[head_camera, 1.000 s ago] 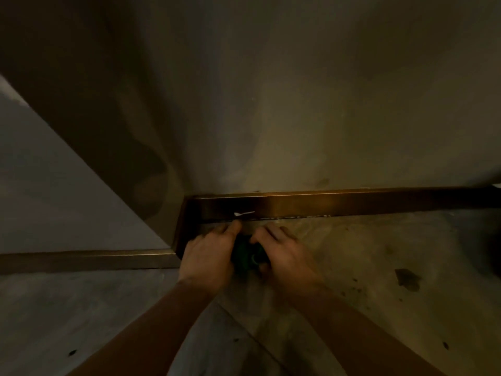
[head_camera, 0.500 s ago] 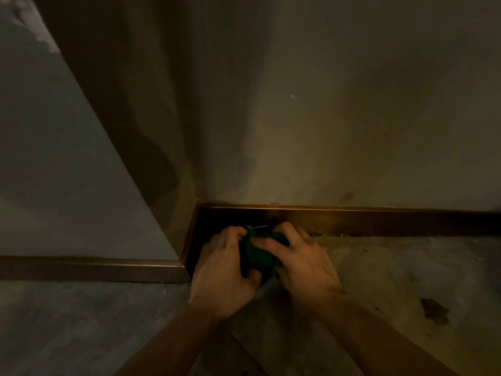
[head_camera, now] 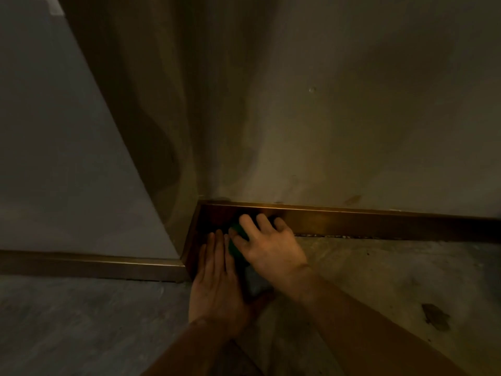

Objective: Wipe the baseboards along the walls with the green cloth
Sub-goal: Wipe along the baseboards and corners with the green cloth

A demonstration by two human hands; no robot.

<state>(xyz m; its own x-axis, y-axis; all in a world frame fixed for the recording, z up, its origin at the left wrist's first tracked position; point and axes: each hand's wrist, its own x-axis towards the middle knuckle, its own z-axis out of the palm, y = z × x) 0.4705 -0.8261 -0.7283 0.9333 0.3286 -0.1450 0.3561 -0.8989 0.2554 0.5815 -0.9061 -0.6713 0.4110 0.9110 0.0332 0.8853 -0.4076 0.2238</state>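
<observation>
We see the green cloth (head_camera: 236,241) low in the inside corner where two baseboard runs meet, wedged between our two hands. Our right hand (head_camera: 267,246) lies on top of it, fingers spread and pressing it toward the baseboard (head_camera: 379,226); our left hand (head_camera: 217,280) is flat and released, fingers straight, touching the cloth's left side. Only a dark green sliver shows, so we cannot tell its long axis. A dark stain (head_camera: 436,317) marks the floor (head_camera: 81,321) well to the right.
</observation>
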